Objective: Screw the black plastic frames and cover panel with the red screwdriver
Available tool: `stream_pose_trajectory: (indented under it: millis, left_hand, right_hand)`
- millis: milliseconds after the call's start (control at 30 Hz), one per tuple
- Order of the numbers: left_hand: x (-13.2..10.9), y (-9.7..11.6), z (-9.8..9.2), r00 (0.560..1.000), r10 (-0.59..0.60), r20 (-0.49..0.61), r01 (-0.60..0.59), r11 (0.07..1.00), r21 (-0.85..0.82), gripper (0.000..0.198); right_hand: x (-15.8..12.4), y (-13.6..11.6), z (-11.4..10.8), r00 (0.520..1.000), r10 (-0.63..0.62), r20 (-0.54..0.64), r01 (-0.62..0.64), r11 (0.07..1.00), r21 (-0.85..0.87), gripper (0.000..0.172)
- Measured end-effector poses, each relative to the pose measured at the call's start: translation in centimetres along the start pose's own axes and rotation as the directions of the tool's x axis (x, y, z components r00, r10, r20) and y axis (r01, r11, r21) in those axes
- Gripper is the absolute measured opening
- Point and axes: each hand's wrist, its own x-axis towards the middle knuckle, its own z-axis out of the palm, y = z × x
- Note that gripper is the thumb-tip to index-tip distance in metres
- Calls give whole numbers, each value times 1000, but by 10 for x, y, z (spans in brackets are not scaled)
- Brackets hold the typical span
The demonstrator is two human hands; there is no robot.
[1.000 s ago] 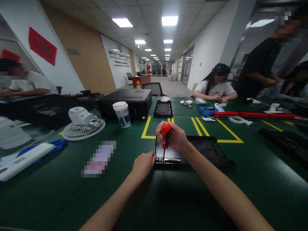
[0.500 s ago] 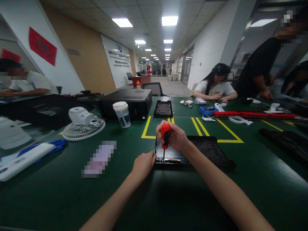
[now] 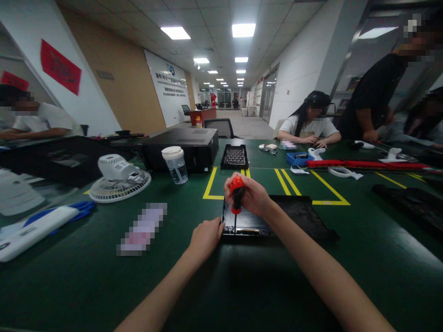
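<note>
My right hand [image 3: 252,196] is wrapped round the red and black handle of a screwdriver [image 3: 236,193], held upright with its thin shaft pointing down into the near left corner of a flat black device [image 3: 246,224] lying open on the green table. My left hand [image 3: 206,237] is curled against the left edge of that device, fingers bent and pressing on its corner. A black cover panel [image 3: 301,216] lies just right of the device, under my right forearm.
A small white fan [image 3: 119,177], a lidded clear cup [image 3: 175,164], a black computer case [image 3: 183,146] and a black tray of small parts [image 3: 235,157] stand beyond. Yellow tape lines [image 3: 282,182] mark the table. Other people work at the left and far right.
My hands and the screwdriver stay nearly in place, with only a slight turn of the handle. The standing person in black at the far right has leaned further over the table.
</note>
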Motion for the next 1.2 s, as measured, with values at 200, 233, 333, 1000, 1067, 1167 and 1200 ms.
stream_pose_trajectory:
  millis: [200, 233, 333, 1000, 1067, 1167, 1200]
  left_hand:
    - [1, 0, 1, 1000, -11, 22, 11, 1000, 0, 36]
    - [1, 0, 1, 1000, -11, 23, 11, 1000, 2, 36]
    - [0, 2, -1, 1000, -10, 18, 9, 1000, 8, 36]
    - [-2, 2, -6, 999, -19, 47, 20, 1000, -20, 36]
    - [-2, 2, -5, 999, -16, 38, 17, 1000, -17, 36]
    - [-1, 2, -3, 999, -19, 37, 20, 1000, -12, 37]
    - [-1, 2, -3, 999, -18, 36, 19, 1000, -11, 37]
  right_hand:
    - [0, -2, 0, 999, -18, 31, 18, 1000, -5, 26]
    - [0, -2, 0, 999, -19, 35, 20, 1000, -6, 25]
    - [0, -4, 0, 999, -22, 38, 23, 1000, -14, 24]
    - [-1, -4, -2, 1000, -9, -7, 8, 995, -98, 25]
    - [-1, -4, -2, 1000, -9, -21, 7, 994, -111, 26]
    - [-2, -5, -3, 999, -14, -36, 10, 992, -125, 25]
    - [-2, -6, -3, 999, -18, -39, 12, 991, -132, 25]
